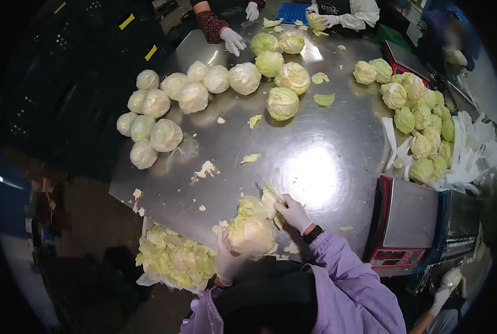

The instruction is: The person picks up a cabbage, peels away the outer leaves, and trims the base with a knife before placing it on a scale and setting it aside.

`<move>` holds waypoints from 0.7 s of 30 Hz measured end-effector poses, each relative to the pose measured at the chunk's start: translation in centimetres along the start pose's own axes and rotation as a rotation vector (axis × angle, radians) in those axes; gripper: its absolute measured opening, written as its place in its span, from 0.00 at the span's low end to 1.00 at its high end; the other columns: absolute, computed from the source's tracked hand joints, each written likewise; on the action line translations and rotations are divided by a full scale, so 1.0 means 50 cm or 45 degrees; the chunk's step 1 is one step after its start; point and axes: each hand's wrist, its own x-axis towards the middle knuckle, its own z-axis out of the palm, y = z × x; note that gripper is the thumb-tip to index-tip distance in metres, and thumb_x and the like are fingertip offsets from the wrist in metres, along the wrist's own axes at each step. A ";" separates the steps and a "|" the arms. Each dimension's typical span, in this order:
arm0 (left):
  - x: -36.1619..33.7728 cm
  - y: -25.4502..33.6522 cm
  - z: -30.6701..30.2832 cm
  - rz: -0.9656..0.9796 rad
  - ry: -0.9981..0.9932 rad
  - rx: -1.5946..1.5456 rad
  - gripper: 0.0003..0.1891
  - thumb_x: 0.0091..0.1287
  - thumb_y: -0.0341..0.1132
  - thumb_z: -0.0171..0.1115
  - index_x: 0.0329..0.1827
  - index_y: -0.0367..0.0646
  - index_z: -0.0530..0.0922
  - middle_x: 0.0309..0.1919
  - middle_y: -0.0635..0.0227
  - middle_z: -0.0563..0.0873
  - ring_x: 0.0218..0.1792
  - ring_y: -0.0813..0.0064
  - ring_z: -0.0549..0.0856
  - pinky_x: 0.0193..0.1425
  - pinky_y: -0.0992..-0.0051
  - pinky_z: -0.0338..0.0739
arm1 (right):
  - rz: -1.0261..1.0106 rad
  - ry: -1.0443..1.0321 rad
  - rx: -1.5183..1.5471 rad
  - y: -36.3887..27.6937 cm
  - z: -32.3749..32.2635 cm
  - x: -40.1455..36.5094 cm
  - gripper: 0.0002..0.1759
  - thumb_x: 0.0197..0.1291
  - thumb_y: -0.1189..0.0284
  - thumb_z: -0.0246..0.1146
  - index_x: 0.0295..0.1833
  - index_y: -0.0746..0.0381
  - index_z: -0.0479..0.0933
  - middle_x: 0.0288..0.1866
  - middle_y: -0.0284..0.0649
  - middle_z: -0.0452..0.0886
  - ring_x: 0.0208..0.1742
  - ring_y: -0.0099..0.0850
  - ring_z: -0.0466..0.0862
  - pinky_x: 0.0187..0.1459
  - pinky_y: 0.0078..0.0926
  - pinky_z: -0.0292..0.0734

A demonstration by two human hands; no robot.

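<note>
At the near edge of the metal table (226,189), a pale cabbage (252,236) lies with loose outer leaves at its top. My left hand (229,257), in a white glove, is against the left side of this cabbage, its fingers apart. My right hand (294,215), also gloved, is closed at the upper right of the cabbage, beside a pulled-away leaf (269,200). A thin, light-coloured tool seems to stick out of it toward the upper left; its kind is hard to make out. Leaf scraps (206,169) lie farther up the table.
Wrapped cabbages (194,97) stand at the upper left, unwrapped ones (282,104) at the upper middle and more (421,146) at the right. A leaf-filled crate (176,257) is below the left edge. A scale (410,214) stands right. Co-workers' gloved hands (233,41) are across the table.
</note>
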 end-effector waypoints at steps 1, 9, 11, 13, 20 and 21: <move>-0.003 -0.007 0.001 0.013 0.021 0.042 0.51 0.52 0.31 0.76 0.73 0.34 0.48 0.64 0.50 0.68 0.61 0.61 0.75 0.63 0.65 0.74 | -0.011 -0.041 0.099 -0.001 -0.004 -0.011 0.22 0.63 0.60 0.61 0.56 0.62 0.73 0.27 0.41 0.79 0.30 0.30 0.80 0.35 0.30 0.74; 0.019 0.062 -0.004 0.121 0.073 1.076 0.43 0.46 0.54 0.76 0.61 0.36 0.71 0.48 0.53 0.78 0.44 0.51 0.82 0.46 0.60 0.78 | -0.295 -0.260 -0.441 -0.117 -0.004 -0.191 0.34 0.64 0.57 0.60 0.70 0.64 0.62 0.48 0.56 0.79 0.47 0.52 0.81 0.49 0.41 0.76; 0.030 0.063 0.013 0.086 0.131 1.010 0.41 0.47 0.55 0.76 0.59 0.36 0.72 0.45 0.53 0.78 0.44 0.51 0.82 0.46 0.59 0.77 | -0.355 -0.173 -0.482 -0.112 -0.005 -0.176 0.32 0.66 0.58 0.58 0.70 0.63 0.63 0.55 0.57 0.77 0.52 0.52 0.79 0.52 0.41 0.75; 0.037 0.066 0.018 0.055 0.173 0.954 0.40 0.47 0.55 0.76 0.56 0.37 0.73 0.42 0.53 0.79 0.43 0.50 0.82 0.47 0.59 0.77 | -0.367 -0.192 -0.409 -0.100 -0.011 -0.145 0.29 0.67 0.58 0.57 0.68 0.63 0.65 0.55 0.55 0.78 0.52 0.52 0.79 0.53 0.41 0.75; 0.044 0.086 -0.001 -0.206 0.081 1.032 0.37 0.46 0.57 0.75 0.50 0.37 0.73 0.46 0.51 0.78 0.47 0.50 0.80 0.49 0.59 0.76 | -0.209 -0.244 -0.046 -0.089 -0.032 -0.072 0.23 0.65 0.59 0.59 0.59 0.63 0.72 0.44 0.52 0.82 0.46 0.50 0.81 0.48 0.38 0.76; 0.037 0.093 -0.009 -0.322 0.014 1.006 0.39 0.46 0.56 0.76 0.52 0.36 0.73 0.48 0.50 0.78 0.49 0.50 0.80 0.50 0.60 0.75 | -0.316 -0.208 -0.184 -0.093 -0.022 -0.083 0.22 0.62 0.59 0.62 0.54 0.63 0.74 0.41 0.50 0.82 0.42 0.49 0.82 0.44 0.38 0.77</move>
